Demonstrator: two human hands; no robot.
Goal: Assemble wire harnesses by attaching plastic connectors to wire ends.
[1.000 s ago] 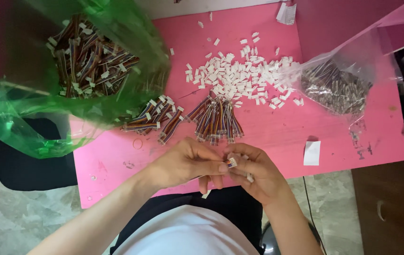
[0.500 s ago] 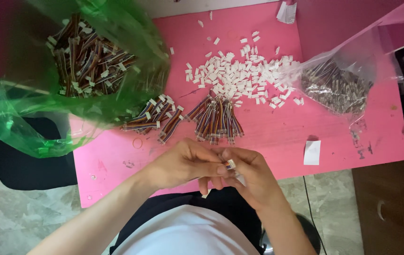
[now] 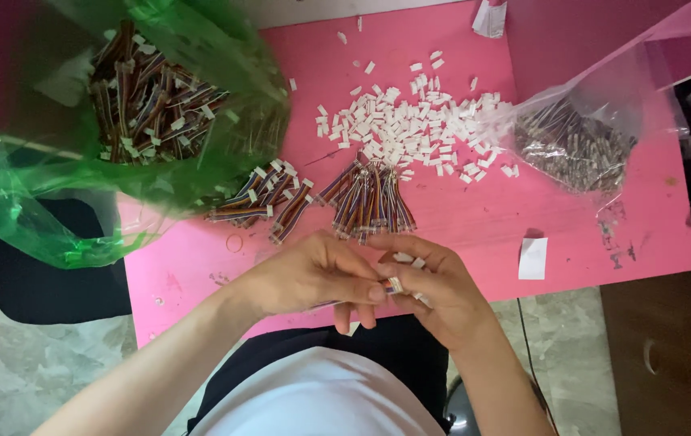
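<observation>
My left hand [image 3: 309,274] and my right hand [image 3: 434,291] meet over the near edge of the pink table [image 3: 475,218]. Between their fingertips they pinch a small white connector [image 3: 395,284] with a short multicoloured wire piece, mostly hidden by the fingers. A few more white connectors lie in my right palm. Just beyond the hands lies a fanned bundle of multicoloured wires [image 3: 368,202], and to its left a looser group of wires with white ends [image 3: 269,202]. A heap of loose white connectors [image 3: 406,125] is spread farther back.
A large green plastic bag [image 3: 119,121] full of finished wires hangs over the table's left edge. A clear bag of small metal parts [image 3: 575,145] lies at the right. A white paper slip [image 3: 533,258] rests near the front right. A dark chair [image 3: 47,274] stands below the green bag.
Both hands stay together at the table's near edge; the fingers have shifted slightly around the small connector. Nothing else on the table has moved.
</observation>
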